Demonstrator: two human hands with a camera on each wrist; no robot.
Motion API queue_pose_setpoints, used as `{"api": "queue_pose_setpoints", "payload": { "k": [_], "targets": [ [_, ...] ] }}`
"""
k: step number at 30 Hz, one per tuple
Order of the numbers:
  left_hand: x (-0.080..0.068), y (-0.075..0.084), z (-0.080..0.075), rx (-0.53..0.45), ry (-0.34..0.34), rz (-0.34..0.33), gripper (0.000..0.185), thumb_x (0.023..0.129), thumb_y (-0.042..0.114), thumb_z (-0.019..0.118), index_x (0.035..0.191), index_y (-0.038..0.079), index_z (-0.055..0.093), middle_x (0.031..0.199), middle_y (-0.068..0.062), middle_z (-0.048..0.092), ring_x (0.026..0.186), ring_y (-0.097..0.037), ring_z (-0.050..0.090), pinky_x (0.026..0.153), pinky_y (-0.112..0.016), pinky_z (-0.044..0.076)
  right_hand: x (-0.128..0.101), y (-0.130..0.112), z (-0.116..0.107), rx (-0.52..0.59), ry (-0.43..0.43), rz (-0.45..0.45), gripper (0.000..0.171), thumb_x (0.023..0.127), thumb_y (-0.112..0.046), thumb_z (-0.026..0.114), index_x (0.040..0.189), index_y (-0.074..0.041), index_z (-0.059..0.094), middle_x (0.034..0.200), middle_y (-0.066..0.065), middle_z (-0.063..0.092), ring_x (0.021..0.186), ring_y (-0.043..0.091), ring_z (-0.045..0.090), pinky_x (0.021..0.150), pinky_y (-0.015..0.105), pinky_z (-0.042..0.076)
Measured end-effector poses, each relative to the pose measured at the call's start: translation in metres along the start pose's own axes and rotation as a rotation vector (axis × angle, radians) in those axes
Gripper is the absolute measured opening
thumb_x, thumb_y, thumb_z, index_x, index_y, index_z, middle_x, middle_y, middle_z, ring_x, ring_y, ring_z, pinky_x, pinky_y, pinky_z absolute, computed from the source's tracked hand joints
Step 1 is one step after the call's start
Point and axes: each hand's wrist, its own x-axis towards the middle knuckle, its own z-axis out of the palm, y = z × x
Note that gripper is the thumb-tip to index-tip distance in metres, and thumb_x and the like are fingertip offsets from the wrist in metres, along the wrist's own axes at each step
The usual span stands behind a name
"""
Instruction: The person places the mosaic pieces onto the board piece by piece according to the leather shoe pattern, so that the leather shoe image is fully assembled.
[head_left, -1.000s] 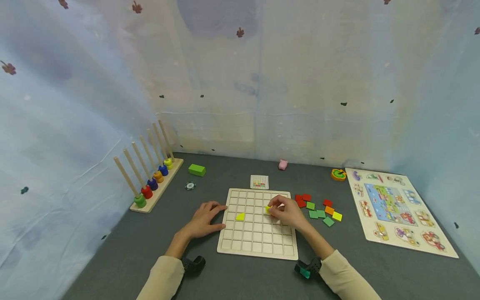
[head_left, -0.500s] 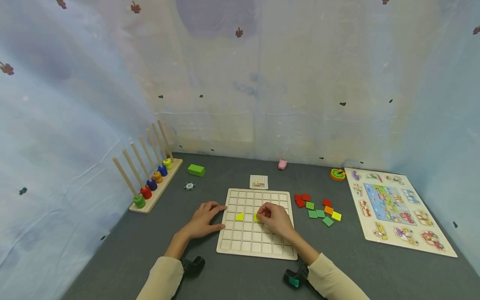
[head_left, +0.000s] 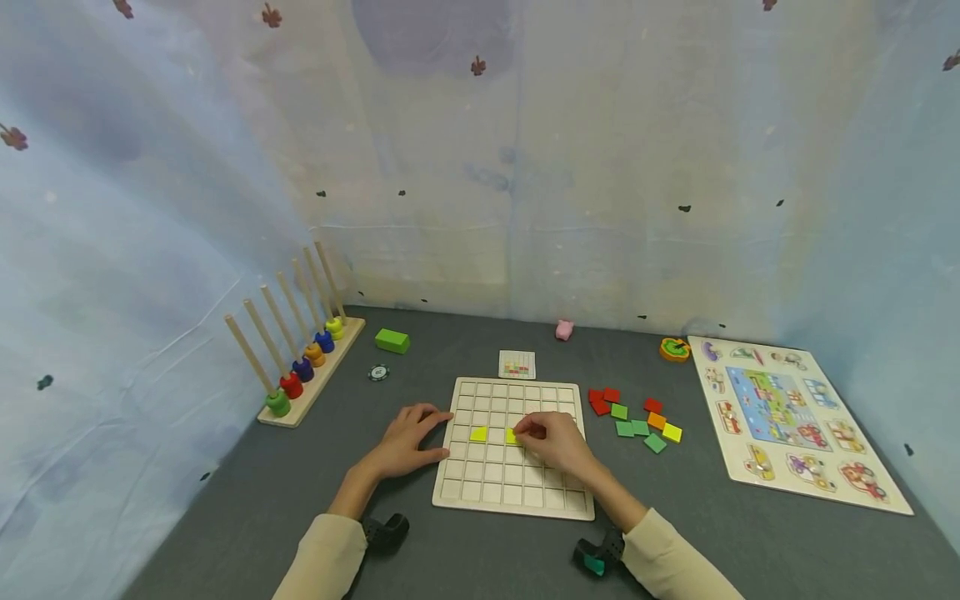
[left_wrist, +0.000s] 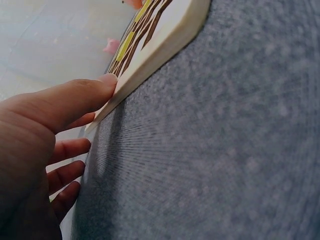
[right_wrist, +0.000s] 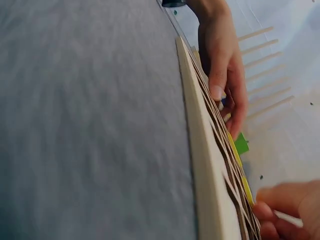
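A pale wooden grid board (head_left: 487, 492) lies on the dark table in front of me. My left hand (head_left: 408, 437) rests at its left edge; in the left wrist view the thumb (left_wrist: 95, 92) touches the rim and the other fingers are spread. Over the middle of the board, my right hand (head_left: 553, 440) pinches a yellow square tile (head_left: 512, 437) between thumb and fingertips, low at a cell. Part of that tile is hidden by the fingers. Another yellow tile (head_left: 478, 434) sits in a cell to the left, with bare cells between the two.
Right of the board lie loose red tiles (head_left: 600, 407), green tiles (head_left: 656, 444), an orange tile (head_left: 657, 421) and a yellow tile (head_left: 672, 432). Behind it is a pattern card (head_left: 517, 364). A peg stacker (head_left: 311, 379) stands left; a picture puzzle (head_left: 795, 417) lies right.
My right hand has carried its yellow tile left and slightly nearer me across the board, then stayed almost still over the last half second. The left hand has not moved.
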Motion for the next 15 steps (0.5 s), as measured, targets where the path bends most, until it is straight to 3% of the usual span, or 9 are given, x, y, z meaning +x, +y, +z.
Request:
{"api": "queue_pose_setpoints", "payload": {
  "k": [5,9,15],
  "targets": [
    [-0.001,0.002,-0.002,-0.012,-0.003,0.0,0.059,0.085,0.038,0.067,0.137,0.016,0.049,0.13,-0.012,0.043,0.12,-0.035,0.034,0.095,-0.056,0.028,-0.004,0.01,-0.016,0.035,-0.046,-0.09,0.017,0.086,-0.011,0.067,0.102,-0.006,0.069,0.083,-0.001,0.066,0.071,0.008,0.058,0.063,0.023,0.047],
    [-0.001,0.002,-0.002,-0.006,0.001,-0.003,0.06,0.084,0.039,0.067,0.137,0.017,0.049,0.13,-0.011,0.043,0.119,-0.033,0.035,0.094,-0.055,0.029,-0.008,0.02,-0.034,-0.002,0.008,-0.121,0.017,0.085,-0.01,0.068,0.101,-0.004,0.069,0.086,0.002,0.066,0.069,0.009,0.056,0.061,0.023,0.046],
    [-0.001,0.0,-0.002,-0.005,0.009,0.012,0.06,0.084,0.038,0.067,0.137,0.016,0.049,0.129,-0.01,0.044,0.116,-0.032,0.037,0.094,-0.054,0.029,-0.014,0.036,-0.066,-0.1,0.085,-0.097,0.018,0.083,-0.007,0.069,0.1,-0.002,0.069,0.092,0.009,0.065,0.073,0.015,0.059,0.063,0.028,0.048]
  ]
}}
